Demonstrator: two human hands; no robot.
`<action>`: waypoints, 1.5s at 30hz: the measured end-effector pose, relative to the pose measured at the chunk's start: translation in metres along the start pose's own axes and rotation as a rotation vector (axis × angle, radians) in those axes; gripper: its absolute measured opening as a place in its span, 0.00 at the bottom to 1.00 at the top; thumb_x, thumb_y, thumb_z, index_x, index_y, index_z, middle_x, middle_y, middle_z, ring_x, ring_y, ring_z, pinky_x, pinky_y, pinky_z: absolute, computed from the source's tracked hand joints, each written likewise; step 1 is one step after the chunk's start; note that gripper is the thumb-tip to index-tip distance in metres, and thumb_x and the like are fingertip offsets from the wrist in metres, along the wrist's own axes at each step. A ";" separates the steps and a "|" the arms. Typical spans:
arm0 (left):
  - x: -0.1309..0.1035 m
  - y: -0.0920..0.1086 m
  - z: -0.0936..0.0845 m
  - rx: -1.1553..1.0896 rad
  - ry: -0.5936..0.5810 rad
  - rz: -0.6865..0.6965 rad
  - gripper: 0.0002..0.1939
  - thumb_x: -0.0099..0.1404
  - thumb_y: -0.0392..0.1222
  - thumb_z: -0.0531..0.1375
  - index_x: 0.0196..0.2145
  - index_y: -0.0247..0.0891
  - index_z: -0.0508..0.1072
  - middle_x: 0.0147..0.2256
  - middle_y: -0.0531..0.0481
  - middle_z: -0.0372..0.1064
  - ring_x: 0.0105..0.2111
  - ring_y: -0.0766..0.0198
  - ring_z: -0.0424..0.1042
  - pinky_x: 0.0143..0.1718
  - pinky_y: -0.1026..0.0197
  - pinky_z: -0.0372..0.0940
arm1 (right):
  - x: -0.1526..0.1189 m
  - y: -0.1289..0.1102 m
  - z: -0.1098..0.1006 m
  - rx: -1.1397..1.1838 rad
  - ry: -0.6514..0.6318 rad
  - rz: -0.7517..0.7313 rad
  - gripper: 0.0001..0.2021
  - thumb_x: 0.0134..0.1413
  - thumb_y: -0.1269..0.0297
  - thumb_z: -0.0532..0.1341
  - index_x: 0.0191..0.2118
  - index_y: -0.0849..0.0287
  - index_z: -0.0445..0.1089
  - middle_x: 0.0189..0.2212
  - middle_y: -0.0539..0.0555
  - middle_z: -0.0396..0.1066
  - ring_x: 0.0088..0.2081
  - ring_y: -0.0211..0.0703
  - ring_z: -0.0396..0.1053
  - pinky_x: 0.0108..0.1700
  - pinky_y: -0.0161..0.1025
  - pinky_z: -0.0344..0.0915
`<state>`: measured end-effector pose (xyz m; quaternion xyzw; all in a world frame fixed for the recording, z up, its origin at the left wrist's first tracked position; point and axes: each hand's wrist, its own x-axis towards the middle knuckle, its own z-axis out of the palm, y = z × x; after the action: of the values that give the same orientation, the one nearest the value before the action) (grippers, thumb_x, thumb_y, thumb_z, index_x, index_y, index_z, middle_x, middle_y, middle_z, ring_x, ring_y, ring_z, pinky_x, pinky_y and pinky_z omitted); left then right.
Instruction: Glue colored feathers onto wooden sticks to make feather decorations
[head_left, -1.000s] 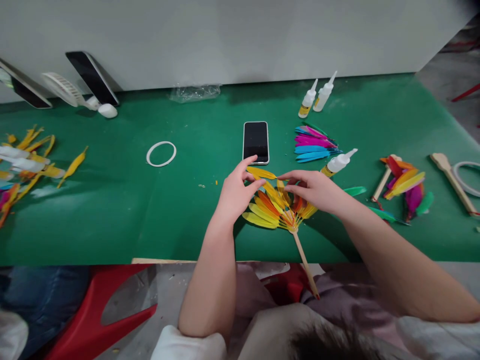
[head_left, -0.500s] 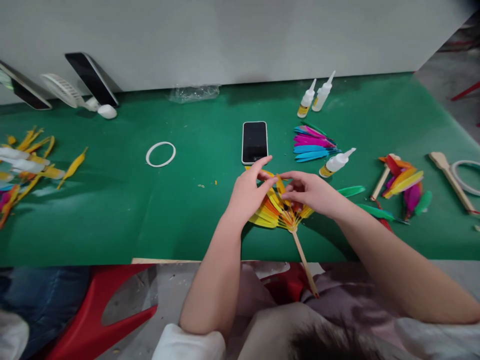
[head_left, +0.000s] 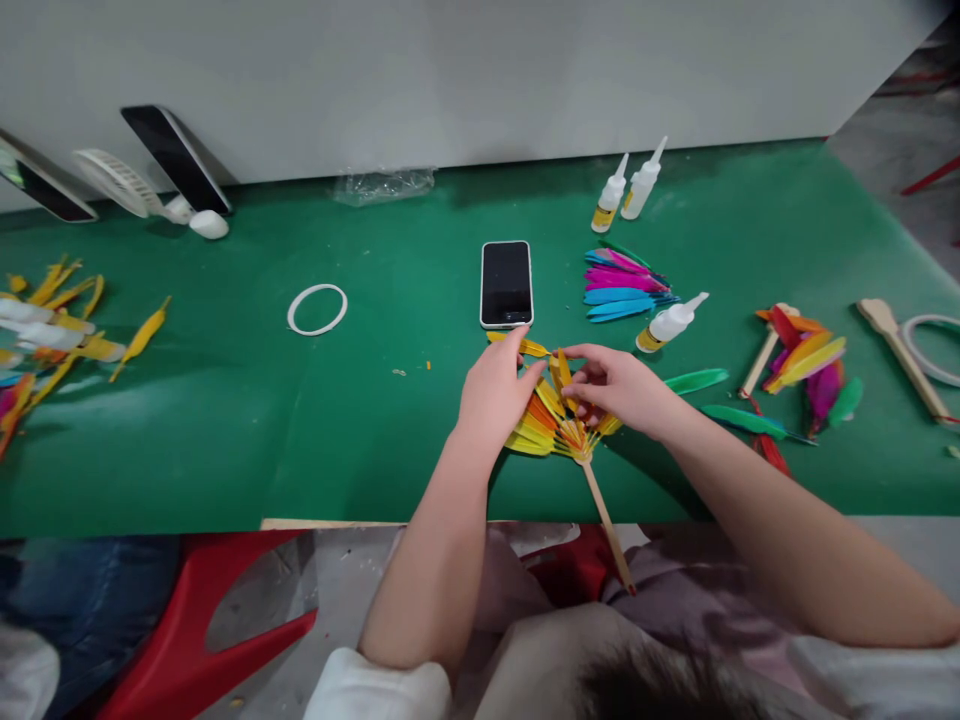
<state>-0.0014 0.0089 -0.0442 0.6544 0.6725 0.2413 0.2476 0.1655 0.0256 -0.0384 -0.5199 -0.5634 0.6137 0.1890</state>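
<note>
A feather fan with yellow and orange feathers (head_left: pixel 534 440) and a wooden handle (head_left: pixel 609 525) lies at the table's front edge, its handle sticking out over the edge. My right hand (head_left: pixel 619 385) pinches an upright orange-yellow feather (head_left: pixel 559 375) above the middle of the fan. To the left, my left hand (head_left: pixel 491 390) is over the fan's left side, thumb and forefinger apart, its fingertips beside a loose yellow feather (head_left: pixel 529 345). Some of its other fingers are hidden.
Beyond my hands lies a phone (head_left: pixel 506 285). Blue and pink feathers (head_left: pixel 619 290), a tilted glue bottle (head_left: pixel 667 325) and two upright glue bottles (head_left: pixel 609 200) are to the right. Farther right are loose feathers (head_left: pixel 806 360) and a wooden handle (head_left: pixel 904 355). A white ring (head_left: pixel 317 332) lies left.
My left hand has drawn away from the upright feather, moving slightly left and down, with its thumb and forefinger now apart. My right hand still pinches the feather at nearly the same spot.
</note>
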 end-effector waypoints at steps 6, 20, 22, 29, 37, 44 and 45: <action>-0.001 0.001 0.003 0.025 -0.084 -0.033 0.26 0.60 0.44 0.57 0.56 0.41 0.61 0.28 0.52 0.70 0.29 0.62 0.68 0.29 0.60 0.60 | 0.001 0.007 -0.001 -0.050 0.007 -0.022 0.23 0.45 0.70 0.60 0.51 0.55 0.61 0.24 0.45 0.65 0.18 0.32 0.65 0.18 0.32 0.66; 0.002 -0.009 -0.002 -0.062 -0.019 0.006 0.22 0.62 0.40 0.55 0.54 0.44 0.62 0.31 0.53 0.71 0.32 0.63 0.70 0.35 0.60 0.63 | -0.012 0.008 -0.016 -0.380 0.255 -0.274 0.18 0.49 0.61 0.60 0.48 0.53 0.67 0.28 0.47 0.68 0.20 0.31 0.61 0.23 0.32 0.62; 0.006 -0.013 -0.007 0.002 0.116 0.007 0.19 0.63 0.39 0.54 0.52 0.42 0.64 0.33 0.51 0.71 0.34 0.62 0.69 0.38 0.59 0.63 | -0.016 0.012 -0.017 -0.414 0.293 -0.311 0.17 0.50 0.60 0.59 0.47 0.53 0.67 0.29 0.48 0.69 0.21 0.32 0.61 0.26 0.34 0.63; 0.020 -0.022 -0.006 0.271 0.237 -0.013 0.20 0.63 0.41 0.54 0.52 0.35 0.65 0.40 0.42 0.68 0.41 0.56 0.66 0.46 0.53 0.61 | -0.023 0.025 -0.008 -0.543 0.295 -0.451 0.12 0.52 0.63 0.57 0.42 0.57 0.71 0.30 0.51 0.70 0.28 0.36 0.66 0.34 0.35 0.64; 0.027 -0.021 0.003 0.142 0.207 0.025 0.13 0.59 0.41 0.56 0.41 0.38 0.73 0.32 0.48 0.72 0.33 0.60 0.70 0.40 0.60 0.63 | -0.033 0.025 -0.012 -0.553 0.325 -0.525 0.12 0.56 0.64 0.55 0.43 0.58 0.71 0.34 0.53 0.72 0.33 0.37 0.67 0.38 0.34 0.63; 0.023 -0.025 -0.012 -0.003 0.412 -0.082 0.11 0.57 0.47 0.57 0.34 0.40 0.75 0.33 0.51 0.74 0.32 0.61 0.71 0.38 0.60 0.65 | -0.040 0.033 -0.018 -0.584 0.326 -0.562 0.13 0.57 0.63 0.53 0.44 0.56 0.71 0.36 0.53 0.73 0.38 0.38 0.69 0.41 0.34 0.63; 0.022 -0.027 -0.013 -0.053 0.456 -0.093 0.12 0.56 0.48 0.57 0.34 0.40 0.75 0.33 0.51 0.74 0.33 0.61 0.71 0.38 0.60 0.65 | -0.041 0.033 -0.019 -0.583 0.339 -0.566 0.13 0.57 0.63 0.53 0.44 0.56 0.71 0.36 0.53 0.73 0.38 0.38 0.69 0.41 0.34 0.63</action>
<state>-0.0310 0.0305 -0.0519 0.5444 0.7339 0.3889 0.1173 0.2093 -0.0081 -0.0465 -0.4700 -0.7943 0.2590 0.2846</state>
